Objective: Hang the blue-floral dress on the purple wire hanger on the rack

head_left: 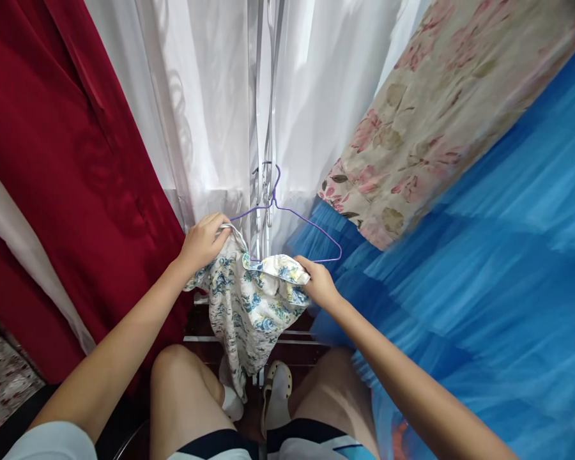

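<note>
A white garment (253, 306) with a blue and yellow floral print hangs between my two hands, above my knees. My left hand (206, 239) grips its left shoulder, where the cloth covers one arm of a purple wire hanger (309, 220). At the other side, my right hand (319, 280) pinches the garment's right shoulder edge. The hanger's right arm is bare and sticks out past the cloth, just above my right hand. Its hook is up near thin white strips (263, 128); whether it hangs on something there I cannot tell. The fingertips are partly hidden by cloth.
Dark red cloth (91, 160) hangs at the left. White curtains (211, 96) hang behind the hanger. To the right are a beige floral cloth (412, 121) and blue ruffled tulle (460, 275), close to my right arm. My knees and a clog (276, 383) are below.
</note>
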The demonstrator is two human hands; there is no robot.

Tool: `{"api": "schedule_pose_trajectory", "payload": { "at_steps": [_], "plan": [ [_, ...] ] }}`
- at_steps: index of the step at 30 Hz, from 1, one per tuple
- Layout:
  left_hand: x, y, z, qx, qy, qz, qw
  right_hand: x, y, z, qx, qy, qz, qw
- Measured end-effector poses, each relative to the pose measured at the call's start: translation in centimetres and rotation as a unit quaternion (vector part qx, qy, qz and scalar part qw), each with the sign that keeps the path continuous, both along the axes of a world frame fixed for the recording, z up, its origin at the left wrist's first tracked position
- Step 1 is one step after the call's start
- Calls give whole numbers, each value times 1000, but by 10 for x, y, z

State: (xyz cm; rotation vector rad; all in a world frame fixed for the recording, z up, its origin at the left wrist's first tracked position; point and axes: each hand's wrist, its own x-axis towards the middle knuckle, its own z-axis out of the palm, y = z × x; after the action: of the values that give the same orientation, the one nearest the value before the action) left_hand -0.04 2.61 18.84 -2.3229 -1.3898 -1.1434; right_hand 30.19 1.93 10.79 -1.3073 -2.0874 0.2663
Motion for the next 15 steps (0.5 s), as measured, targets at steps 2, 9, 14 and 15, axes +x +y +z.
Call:
{"api": "schedule_pose_trajectory", "payload": {
  "at_steps": [2,9,14,15],
  "plan": [
    [9,-1,4,-4,-6,5,1000,-1,-6,-1,2,25,13,1000],
    [13,3,7,-26,-41,-35,998,32,-12,-7,95,247,-126,956],
    [9,6,6,0,-35,-46,998,78,12,21,13,252,-62,966],
    [5,7,6,3,-36,-43,998,87,12,31,-12,235,-29,971]
  ]
}}
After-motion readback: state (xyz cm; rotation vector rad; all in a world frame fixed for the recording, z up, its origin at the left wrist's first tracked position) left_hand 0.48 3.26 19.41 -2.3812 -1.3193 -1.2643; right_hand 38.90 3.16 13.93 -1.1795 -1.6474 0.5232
